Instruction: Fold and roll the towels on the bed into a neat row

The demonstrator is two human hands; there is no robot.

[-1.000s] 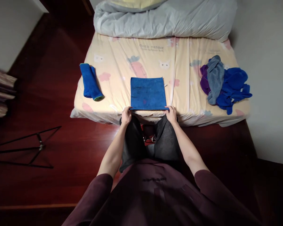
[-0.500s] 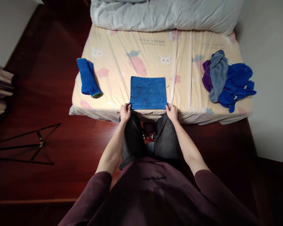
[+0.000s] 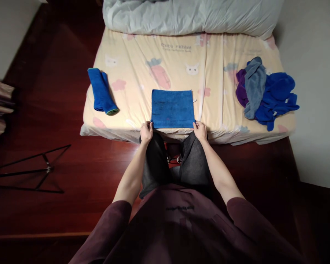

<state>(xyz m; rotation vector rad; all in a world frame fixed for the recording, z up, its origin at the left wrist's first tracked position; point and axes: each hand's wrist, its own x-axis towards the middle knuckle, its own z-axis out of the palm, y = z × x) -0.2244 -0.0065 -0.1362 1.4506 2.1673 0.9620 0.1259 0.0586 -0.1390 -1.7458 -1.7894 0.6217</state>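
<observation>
A blue towel (image 3: 172, 108) with dark stains lies flat at the front edge of the bed, a small white tag at its right side. Its near edge is turned over in a narrow strip. My left hand (image 3: 146, 132) pinches the near left corner, and my right hand (image 3: 200, 131) pinches the near right corner. Off to the left rest rolled blue towels (image 3: 103, 91) with green edging. On the right is a loose heap with a grey cloth (image 3: 255, 88), a purple cloth (image 3: 241, 87) and blue cloths (image 3: 277, 97).
The bed (image 3: 132, 66) wears a cream sheet printed with carrots and rabbits. A pale quilt (image 3: 192, 16) is bunched along its far side. Black tripod legs (image 3: 30, 170) stand on the dark red floor at left, near a striped curtain (image 3: 0, 106). A wall (image 3: 316, 91) borders the right.
Both hands keep their pinch on the towel's near corners, and the towel lies as before. Only the view has shifted very slightly.
</observation>
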